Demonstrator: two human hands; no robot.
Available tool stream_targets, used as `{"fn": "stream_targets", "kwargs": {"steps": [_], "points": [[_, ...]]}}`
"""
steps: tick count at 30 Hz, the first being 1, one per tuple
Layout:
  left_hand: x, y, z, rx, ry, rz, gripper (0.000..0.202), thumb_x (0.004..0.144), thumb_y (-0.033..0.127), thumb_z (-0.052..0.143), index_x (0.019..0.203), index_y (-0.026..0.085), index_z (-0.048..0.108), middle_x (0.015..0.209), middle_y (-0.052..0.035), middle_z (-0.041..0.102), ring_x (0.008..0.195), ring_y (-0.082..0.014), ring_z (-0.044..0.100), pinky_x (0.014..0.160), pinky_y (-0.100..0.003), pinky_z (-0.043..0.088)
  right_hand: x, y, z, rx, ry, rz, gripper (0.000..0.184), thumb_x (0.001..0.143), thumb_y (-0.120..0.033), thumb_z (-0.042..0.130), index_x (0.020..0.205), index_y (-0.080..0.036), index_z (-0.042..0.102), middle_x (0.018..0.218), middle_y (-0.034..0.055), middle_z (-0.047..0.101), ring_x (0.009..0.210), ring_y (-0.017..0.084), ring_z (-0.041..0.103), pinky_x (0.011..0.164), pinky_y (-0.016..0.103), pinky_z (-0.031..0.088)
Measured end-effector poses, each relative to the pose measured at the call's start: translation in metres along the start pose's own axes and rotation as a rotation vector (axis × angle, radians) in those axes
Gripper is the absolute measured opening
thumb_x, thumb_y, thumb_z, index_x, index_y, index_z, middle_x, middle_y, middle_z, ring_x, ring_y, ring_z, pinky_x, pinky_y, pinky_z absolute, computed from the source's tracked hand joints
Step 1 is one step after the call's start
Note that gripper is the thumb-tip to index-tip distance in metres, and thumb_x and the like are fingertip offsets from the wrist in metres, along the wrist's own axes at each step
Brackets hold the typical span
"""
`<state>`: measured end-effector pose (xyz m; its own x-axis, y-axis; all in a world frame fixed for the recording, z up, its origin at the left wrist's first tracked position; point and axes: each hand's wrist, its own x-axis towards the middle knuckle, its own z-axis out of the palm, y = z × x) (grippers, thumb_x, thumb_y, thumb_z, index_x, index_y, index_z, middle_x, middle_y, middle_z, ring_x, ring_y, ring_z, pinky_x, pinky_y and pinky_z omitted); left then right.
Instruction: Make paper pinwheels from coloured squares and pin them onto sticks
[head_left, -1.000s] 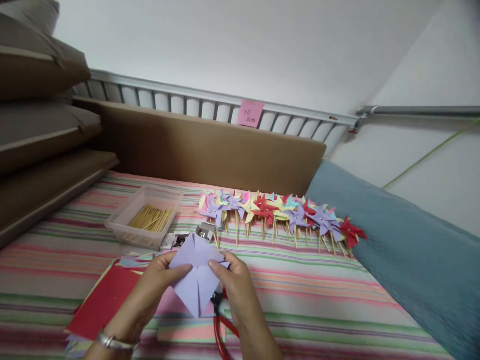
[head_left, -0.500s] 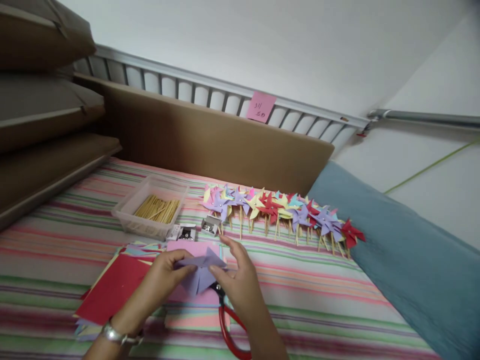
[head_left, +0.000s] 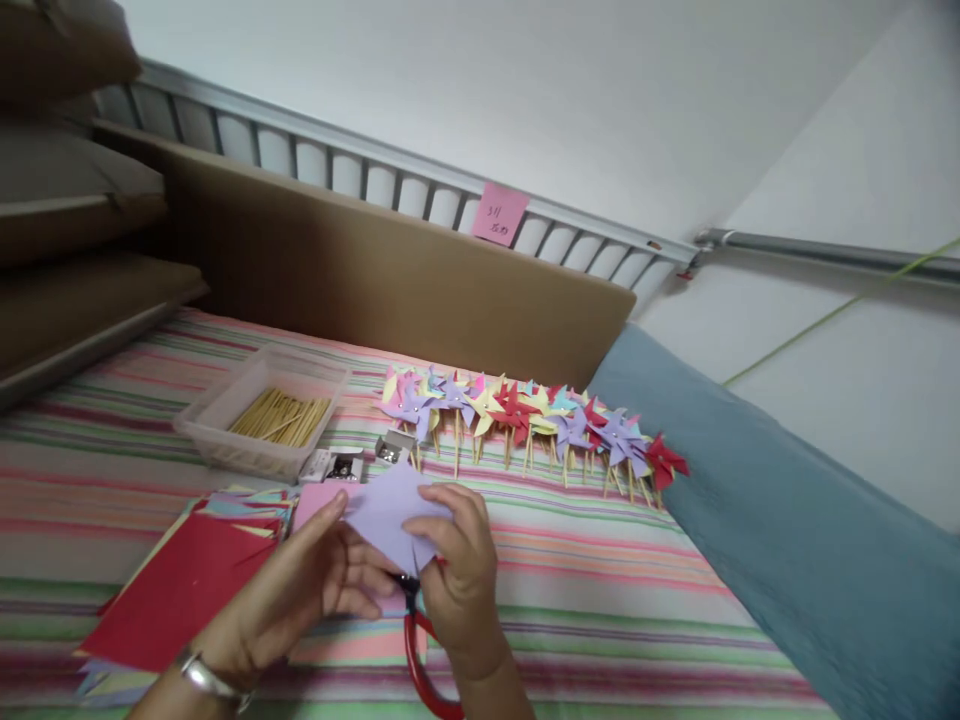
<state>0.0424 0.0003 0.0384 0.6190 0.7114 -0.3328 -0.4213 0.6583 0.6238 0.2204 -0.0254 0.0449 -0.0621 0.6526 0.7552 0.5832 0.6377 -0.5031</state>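
A lilac paper square, cut and partly folded, is held low in the middle of the view. My left hand pinches its left side with thumb and fingers. My right hand closes on its right side, fingers curled over the edge. Red-handled scissors lie on the striped cloth right under my hands. A pink sheet shows behind the lilac paper.
A row of finished paper pinwheels on sticks lies beyond my hands. A clear tray of wooden sticks stands at the left, small pin boxes beside it. Red and mixed coloured sheets lie at front left. A blue blanket fills the right.
The lilac paper went from held up facing me, to flattened, to tilted up again with my right fingers curled over its edge. The view has shifted slightly left.
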Motion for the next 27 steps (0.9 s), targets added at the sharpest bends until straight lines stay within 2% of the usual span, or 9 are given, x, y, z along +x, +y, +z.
{"fn": "stream_targets", "kwargs": {"steps": [2, 4, 6, 8, 11, 13, 18, 20, 27], "points": [[0.0, -0.001, 0.002, -0.159, 0.0, 0.033, 0.047, 0.08, 0.054, 0.051, 0.096, 0.014, 0.069, 0.084, -0.0123, 0.071, 0.073, -0.024, 0.067, 0.066, -0.037, 0.053, -0.004, -0.001, 0.008, -0.006, -0.089, -0.054, 0.036, 0.072, 0.0, 0.048, 0.09, -0.026, 0.063, 0.114, 0.0043, 0.057, 0.108, 0.023, 0.049, 0.088, 0.042, 0.043], [0.0, -0.001, 0.001, -0.258, 0.064, 0.095, 0.03, 0.081, 0.038, 0.059, 0.096, 0.015, 0.069, 0.086, -0.0096, 0.072, 0.076, -0.0218, 0.067, 0.07, -0.035, 0.054, -0.007, 0.0, 0.015, -0.029, -0.141, -0.088, 0.035, 0.074, 0.0, 0.049, 0.091, -0.027, 0.063, 0.119, 0.0041, 0.055, 0.111, 0.024, 0.048, 0.09, 0.043, 0.043], [0.002, 0.0, -0.003, -0.271, 0.136, 0.142, 0.018, 0.078, 0.02, 0.063, 0.093, 0.012, 0.069, 0.086, -0.0098, 0.073, 0.076, -0.0194, 0.067, 0.07, -0.029, 0.054, -0.009, 0.001, 0.02, -0.063, -0.174, -0.108, 0.037, 0.073, 0.001, 0.048, 0.09, -0.027, 0.064, 0.123, 0.004, 0.054, 0.114, 0.024, 0.045, 0.091, 0.045, 0.042], [0.004, 0.0, -0.007, -0.233, 0.195, 0.172, 0.015, 0.076, 0.01, 0.062, 0.089, 0.008, 0.069, 0.084, -0.0113, 0.073, 0.074, -0.0186, 0.067, 0.069, -0.027, 0.054, -0.01, 0.004, 0.023, -0.093, -0.202, -0.108, 0.041, 0.071, 0.003, 0.044, 0.091, -0.026, 0.064, 0.128, 0.0043, 0.051, 0.118, 0.025, 0.043, 0.093, 0.046, 0.041], [0.007, 0.003, -0.014, -0.204, 0.263, 0.231, 0.012, 0.077, 0.008, 0.06, 0.086, 0.007, 0.069, 0.081, -0.0116, 0.073, 0.07, -0.0175, 0.067, 0.066, -0.024, 0.054, -0.012, 0.007, 0.026, -0.109, -0.233, -0.075, 0.046, 0.07, 0.005, 0.04, 0.097, -0.024, 0.063, 0.132, 0.0056, 0.047, 0.124, 0.025, 0.039, 0.097, 0.047, 0.038], [0.007, 0.007, -0.017, -0.198, 0.306, 0.275, 0.013, 0.078, 0.008, 0.059, 0.087, 0.008, 0.069, 0.081, -0.0108, 0.073, 0.071, -0.0169, 0.067, 0.066, -0.023, 0.055, -0.014, 0.008, 0.028, -0.104, -0.227, -0.026, 0.043, 0.074, 0.003, 0.042, 0.1, -0.024, 0.062, 0.132, 0.0065, 0.047, 0.124, 0.025, 0.04, 0.098, 0.047, 0.038], [0.001, 0.02, -0.022, -0.199, 0.382, 0.375, 0.015, 0.079, 0.007, 0.057, 0.088, 0.009, 0.069, 0.088, -0.0103, 0.073, 0.078, -0.018, 0.068, 0.072, -0.025, 0.056, -0.015, 0.007, 0.028, -0.027, -0.105, 0.25, 0.027, 0.085, -0.01, 0.046, 0.103, -0.024, 0.06, 0.125, 0.0089, 0.052, 0.118, 0.023, 0.047, 0.096, 0.044, 0.041], [-0.002, 0.023, -0.023, -0.208, 0.389, 0.388, 0.015, 0.078, 0.007, 0.059, 0.088, 0.01, 0.069, 0.089, -0.0098, 0.073, 0.079, -0.0182, 0.068, 0.072, -0.024, 0.055, -0.014, 0.004, 0.027, 0.008, -0.088, 0.31, 0.024, 0.086, -0.012, 0.046, 0.101, -0.023, 0.061, 0.123, 0.0093, 0.054, 0.117, 0.023, 0.049, 0.096, 0.042, 0.041], [0.0, 0.021, -0.022, -0.209, 0.38, 0.387, 0.019, 0.079, 0.005, 0.055, 0.094, 0.006, 0.067, 0.087, -0.0126, 0.073, 0.075, -0.0186, 0.069, 0.069, -0.024, 0.057, -0.014, -0.008, 0.03, 0.022, -0.168, 0.196, 0.026, 0.084, -0.01, 0.051, 0.103, -0.025, 0.061, 0.122, 0.0086, 0.053, 0.116, 0.023, 0.048, 0.096, 0.042, 0.041]]}}
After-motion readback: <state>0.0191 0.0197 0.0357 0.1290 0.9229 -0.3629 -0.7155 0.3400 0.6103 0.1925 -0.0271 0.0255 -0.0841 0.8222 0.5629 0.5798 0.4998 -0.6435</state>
